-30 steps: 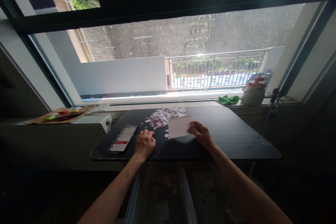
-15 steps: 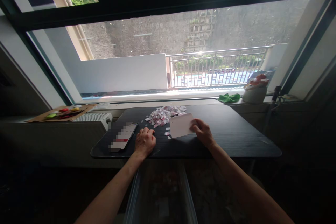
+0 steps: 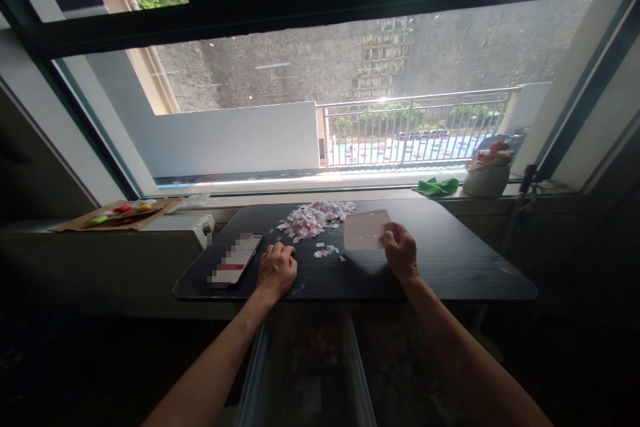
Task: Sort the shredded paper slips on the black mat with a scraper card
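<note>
My right hand (image 3: 400, 249) grips a pale, flat rectangular card (image 3: 367, 229) by its right edge. The card is tilted over the dark table, and a few small specks show on its face. To the left of it lies a small cluster of paper bits (image 3: 327, 251), and behind that a heap of pinkish-white paper scraps (image 3: 315, 219). Resting on the tabletop near the front edge is my left hand (image 3: 277, 269), its fingers curled in with nothing visible in them. A phone (image 3: 237, 260) with a partly blurred screen lies beside the left hand.
The dark table (image 3: 460, 267) stands against a window sill. A green cloth (image 3: 436, 187) and a white container (image 3: 486, 177) sit on the sill. At left are a radiator (image 3: 183, 223) and a brown sheet (image 3: 75, 220) with colourful items. An open-topped clear bin (image 3: 360, 367) is below the table.
My right hand has moved the card to the right and tilted it, leaving more paper bits in view on the table. My left hand has stayed in place.
</note>
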`<control>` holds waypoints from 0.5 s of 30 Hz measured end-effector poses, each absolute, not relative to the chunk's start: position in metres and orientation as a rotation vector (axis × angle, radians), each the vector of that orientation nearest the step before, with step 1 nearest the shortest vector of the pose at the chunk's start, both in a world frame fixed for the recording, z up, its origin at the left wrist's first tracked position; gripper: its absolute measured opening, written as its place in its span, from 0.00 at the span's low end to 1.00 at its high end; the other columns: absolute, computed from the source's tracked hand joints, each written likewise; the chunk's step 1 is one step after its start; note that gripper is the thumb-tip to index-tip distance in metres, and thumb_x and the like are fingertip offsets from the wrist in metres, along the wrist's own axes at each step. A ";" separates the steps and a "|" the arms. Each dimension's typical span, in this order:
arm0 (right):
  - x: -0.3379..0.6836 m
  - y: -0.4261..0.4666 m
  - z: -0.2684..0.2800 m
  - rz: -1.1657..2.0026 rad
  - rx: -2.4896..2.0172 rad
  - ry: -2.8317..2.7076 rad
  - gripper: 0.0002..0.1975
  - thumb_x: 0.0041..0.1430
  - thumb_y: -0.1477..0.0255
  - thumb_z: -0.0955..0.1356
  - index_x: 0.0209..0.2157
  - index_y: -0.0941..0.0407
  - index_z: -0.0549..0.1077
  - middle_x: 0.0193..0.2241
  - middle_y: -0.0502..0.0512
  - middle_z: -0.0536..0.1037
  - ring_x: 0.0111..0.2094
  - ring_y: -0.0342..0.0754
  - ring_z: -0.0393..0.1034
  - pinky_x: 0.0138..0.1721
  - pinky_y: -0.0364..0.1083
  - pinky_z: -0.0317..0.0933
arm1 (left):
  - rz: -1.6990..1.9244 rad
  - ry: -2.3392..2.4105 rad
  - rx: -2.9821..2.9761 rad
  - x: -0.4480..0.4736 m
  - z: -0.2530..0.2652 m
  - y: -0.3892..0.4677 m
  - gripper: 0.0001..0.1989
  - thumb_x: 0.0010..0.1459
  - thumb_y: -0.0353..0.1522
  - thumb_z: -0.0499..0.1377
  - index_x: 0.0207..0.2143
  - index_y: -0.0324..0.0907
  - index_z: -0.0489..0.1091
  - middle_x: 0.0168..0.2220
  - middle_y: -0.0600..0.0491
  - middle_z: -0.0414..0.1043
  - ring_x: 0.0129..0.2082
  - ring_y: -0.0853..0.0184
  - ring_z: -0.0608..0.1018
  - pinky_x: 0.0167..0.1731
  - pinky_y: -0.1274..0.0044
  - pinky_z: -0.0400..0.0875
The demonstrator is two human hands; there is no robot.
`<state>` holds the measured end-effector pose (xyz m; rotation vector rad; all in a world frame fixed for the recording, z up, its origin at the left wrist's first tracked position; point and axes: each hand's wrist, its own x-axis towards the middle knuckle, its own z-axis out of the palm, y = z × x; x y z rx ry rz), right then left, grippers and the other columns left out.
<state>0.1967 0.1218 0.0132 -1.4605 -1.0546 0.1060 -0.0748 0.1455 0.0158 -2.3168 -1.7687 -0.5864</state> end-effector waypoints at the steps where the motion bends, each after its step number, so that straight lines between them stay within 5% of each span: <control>1: 0.198 0.122 0.013 0.094 -1.463 -1.035 0.13 0.49 0.68 0.59 0.32 0.56 0.71 0.23 0.54 0.73 0.26 0.50 0.66 0.30 0.47 0.60 | -0.584 -1.770 -2.317 -0.075 0.016 0.145 0.13 0.56 0.28 0.49 0.39 0.42 0.72 0.39 0.47 0.70 0.43 0.60 0.70 0.43 0.70 0.64; 15: 0.193 0.121 0.012 0.178 -1.385 -1.150 0.12 0.49 0.68 0.60 0.32 0.56 0.71 0.23 0.53 0.74 0.26 0.49 0.66 0.30 0.46 0.61 | -0.560 -1.777 -2.313 -0.075 0.016 0.145 0.13 0.56 0.28 0.49 0.39 0.41 0.71 0.39 0.47 0.70 0.43 0.59 0.70 0.42 0.70 0.65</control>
